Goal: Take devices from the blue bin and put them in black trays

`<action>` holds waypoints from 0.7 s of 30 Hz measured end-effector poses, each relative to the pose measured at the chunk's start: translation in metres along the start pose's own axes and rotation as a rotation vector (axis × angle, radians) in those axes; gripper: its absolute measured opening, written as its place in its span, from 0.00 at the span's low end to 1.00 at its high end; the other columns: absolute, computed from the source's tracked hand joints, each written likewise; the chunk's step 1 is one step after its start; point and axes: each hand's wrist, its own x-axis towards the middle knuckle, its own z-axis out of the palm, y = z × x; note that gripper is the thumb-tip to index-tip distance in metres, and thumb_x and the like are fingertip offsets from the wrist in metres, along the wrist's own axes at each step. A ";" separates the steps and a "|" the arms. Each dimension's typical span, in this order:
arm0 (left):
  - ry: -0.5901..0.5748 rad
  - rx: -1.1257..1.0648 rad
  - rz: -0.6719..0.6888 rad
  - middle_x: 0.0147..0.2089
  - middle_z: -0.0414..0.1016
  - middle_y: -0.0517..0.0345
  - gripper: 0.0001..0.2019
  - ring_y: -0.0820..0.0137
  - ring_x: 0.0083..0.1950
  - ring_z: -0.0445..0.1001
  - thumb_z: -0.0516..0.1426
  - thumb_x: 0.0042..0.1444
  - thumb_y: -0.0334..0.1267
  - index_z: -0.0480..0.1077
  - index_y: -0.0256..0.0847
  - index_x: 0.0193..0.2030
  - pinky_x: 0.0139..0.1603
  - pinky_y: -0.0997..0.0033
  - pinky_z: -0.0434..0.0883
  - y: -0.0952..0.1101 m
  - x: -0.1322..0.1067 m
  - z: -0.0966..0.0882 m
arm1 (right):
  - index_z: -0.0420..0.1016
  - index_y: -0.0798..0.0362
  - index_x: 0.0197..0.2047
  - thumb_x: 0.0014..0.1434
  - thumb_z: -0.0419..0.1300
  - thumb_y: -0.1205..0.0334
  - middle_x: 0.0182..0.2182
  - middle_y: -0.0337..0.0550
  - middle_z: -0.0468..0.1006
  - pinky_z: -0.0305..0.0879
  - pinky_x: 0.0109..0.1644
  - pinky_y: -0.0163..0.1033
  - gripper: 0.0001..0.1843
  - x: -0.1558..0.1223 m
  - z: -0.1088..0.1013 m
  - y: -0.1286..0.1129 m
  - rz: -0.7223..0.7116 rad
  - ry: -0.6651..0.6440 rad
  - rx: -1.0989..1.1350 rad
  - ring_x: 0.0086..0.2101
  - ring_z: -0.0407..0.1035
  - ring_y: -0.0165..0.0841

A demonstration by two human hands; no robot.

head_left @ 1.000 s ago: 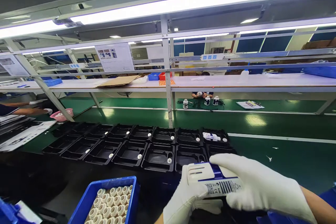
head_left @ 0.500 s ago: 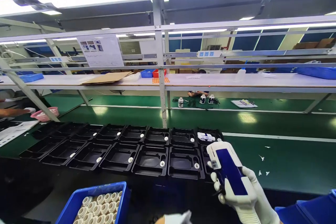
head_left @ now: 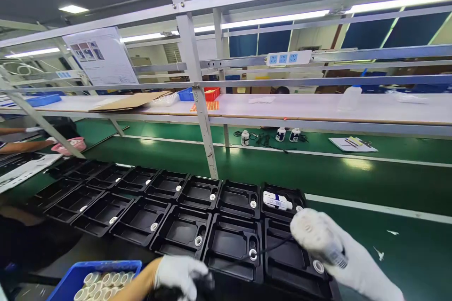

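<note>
My right hand point(head_left: 353, 256), in a white glove, is closed around a white handheld device point(head_left: 314, 233), blurred by motion, over the nearest right tray. A thin black cord point(head_left: 271, 247) runs leftward from the device toward my left hand. Also gloved, my left hand point(head_left: 178, 275) is low in front of the trays, its fingers curled on a dark, blurred bundle of the cord. Beneath the device lies a black plastic tray point(head_left: 291, 256) with a white ring-shaped part point(head_left: 318, 266). Behind it, another tray holds a white and blue device point(head_left: 277, 201) lying on its side.
Two rows of black trays point(head_left: 183, 230) stretch left, many with a white ring. A blue bin point(head_left: 67, 282) of white rings stands at lower left. A metal post point(head_left: 197, 80) rises behind the trays. Another person's gloved hands point(head_left: 49, 141) are at far left, by a pink basket point(head_left: 78, 144).
My view has shifted. The device in my right hand has tipped over, its blue face turned out of sight, and is lower over the trays. My left hand has come into fuller view beside the cord.
</note>
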 end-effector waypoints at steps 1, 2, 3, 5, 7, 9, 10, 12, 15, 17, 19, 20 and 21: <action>0.072 -0.012 -0.007 0.30 0.78 0.65 0.33 0.70 0.24 0.74 0.66 0.39 0.42 0.75 0.44 0.57 0.28 0.70 0.71 0.020 0.007 -0.013 | 0.70 0.54 0.71 0.43 0.68 0.56 0.64 0.58 0.76 0.67 0.69 0.66 0.50 0.007 0.008 0.011 -0.058 -0.081 -0.157 0.62 0.71 0.62; 0.184 0.017 -0.012 0.31 0.79 0.64 0.39 0.70 0.25 0.75 0.62 0.38 0.39 0.70 0.43 0.63 0.30 0.71 0.72 0.043 0.015 -0.025 | 0.71 0.56 0.70 0.43 0.66 0.59 0.64 0.60 0.76 0.68 0.68 0.65 0.49 0.013 0.019 0.023 -0.098 -0.169 -0.308 0.62 0.71 0.62; 0.319 0.090 -0.001 0.35 0.81 0.61 0.43 0.71 0.26 0.76 0.59 0.38 0.37 0.65 0.42 0.68 0.33 0.71 0.73 0.068 0.025 -0.035 | 0.73 0.58 0.69 0.41 0.64 0.61 0.63 0.62 0.76 0.69 0.67 0.66 0.48 0.018 0.033 0.037 -0.128 -0.257 -0.433 0.61 0.72 0.63; 0.504 0.457 -0.102 0.47 0.83 0.51 0.43 0.68 0.32 0.80 0.57 0.42 0.35 0.62 0.39 0.71 0.37 0.68 0.76 0.119 0.052 -0.049 | 0.74 0.61 0.68 0.40 0.62 0.63 0.61 0.65 0.77 0.71 0.65 0.66 0.48 0.028 0.063 0.064 -0.178 -0.412 -0.580 0.59 0.73 0.65; 0.571 0.627 -0.180 0.48 0.83 0.42 0.33 0.59 0.37 0.82 0.59 0.39 0.33 0.74 0.34 0.58 0.41 0.62 0.78 0.165 0.088 -0.054 | 0.72 0.61 0.69 0.38 0.61 0.64 0.60 0.67 0.78 0.73 0.63 0.66 0.50 0.036 0.089 0.088 -0.200 -0.517 -0.637 0.57 0.75 0.65; 0.591 0.723 -0.227 0.33 0.81 0.41 0.12 0.48 0.43 0.82 0.62 0.35 0.30 0.77 0.35 0.31 0.49 0.52 0.77 0.198 0.126 -0.050 | 0.74 0.59 0.68 0.37 0.61 0.64 0.60 0.67 0.78 0.73 0.63 0.63 0.50 0.043 0.108 0.108 -0.176 -0.581 -0.638 0.56 0.75 0.63; 0.595 0.748 -0.229 0.27 0.77 0.44 0.04 0.45 0.45 0.81 0.63 0.36 0.30 0.73 0.37 0.22 0.53 0.49 0.75 0.211 0.144 -0.047 | 0.75 0.58 0.67 0.37 0.61 0.63 0.60 0.66 0.78 0.73 0.63 0.61 0.50 0.045 0.115 0.116 -0.149 -0.607 -0.626 0.57 0.76 0.62; 0.588 0.739 -0.193 0.20 0.69 0.52 0.12 0.49 0.43 0.79 0.64 0.42 0.33 0.65 0.41 0.16 0.53 0.51 0.74 0.227 0.175 -0.038 | 0.75 0.57 0.67 0.38 0.62 0.61 0.59 0.66 0.79 0.72 0.64 0.58 0.48 0.046 0.127 0.131 -0.095 -0.659 -0.595 0.56 0.76 0.60; 0.523 0.587 -0.097 0.18 0.62 0.63 0.15 0.68 0.28 0.71 0.61 0.54 0.37 0.63 0.42 0.19 0.39 0.67 0.71 0.238 0.201 -0.025 | 0.74 0.56 0.67 0.40 0.63 0.59 0.60 0.66 0.78 0.70 0.66 0.58 0.48 0.040 0.143 0.153 -0.040 -0.688 -0.603 0.60 0.73 0.61; 0.465 0.459 -0.050 0.19 0.59 0.68 0.15 0.74 0.22 0.63 0.58 0.59 0.36 0.62 0.42 0.22 0.30 0.73 0.65 0.241 0.210 -0.018 | 0.78 0.49 0.64 0.37 0.66 0.58 0.63 0.60 0.77 0.67 0.68 0.63 0.46 0.040 0.150 0.163 -0.068 -0.662 -0.619 0.62 0.70 0.65; 0.418 0.363 -0.020 0.19 0.59 0.69 0.13 0.76 0.20 0.61 0.56 0.60 0.34 0.61 0.42 0.24 0.27 0.74 0.62 0.243 0.216 -0.013 | 0.81 0.47 0.61 0.37 0.69 0.57 0.62 0.58 0.78 0.68 0.66 0.69 0.43 0.048 0.146 0.162 -0.116 -0.613 -0.620 0.61 0.70 0.68; 0.397 0.331 -0.011 0.19 0.59 0.69 0.13 0.76 0.20 0.62 0.56 0.60 0.33 0.62 0.42 0.24 0.26 0.75 0.62 0.245 0.218 -0.010 | 0.80 0.50 0.62 0.42 0.69 0.54 0.62 0.60 0.78 0.69 0.65 0.69 0.41 0.057 0.140 0.156 -0.137 -0.531 -0.606 0.60 0.72 0.67; 0.373 0.307 -0.001 0.19 0.60 0.68 0.12 0.75 0.20 0.62 0.56 0.60 0.32 0.63 0.41 0.24 0.26 0.74 0.62 0.247 0.221 -0.007 | 0.78 0.54 0.64 0.48 0.68 0.51 0.62 0.63 0.77 0.70 0.64 0.68 0.39 0.068 0.132 0.146 -0.154 -0.396 -0.582 0.60 0.72 0.65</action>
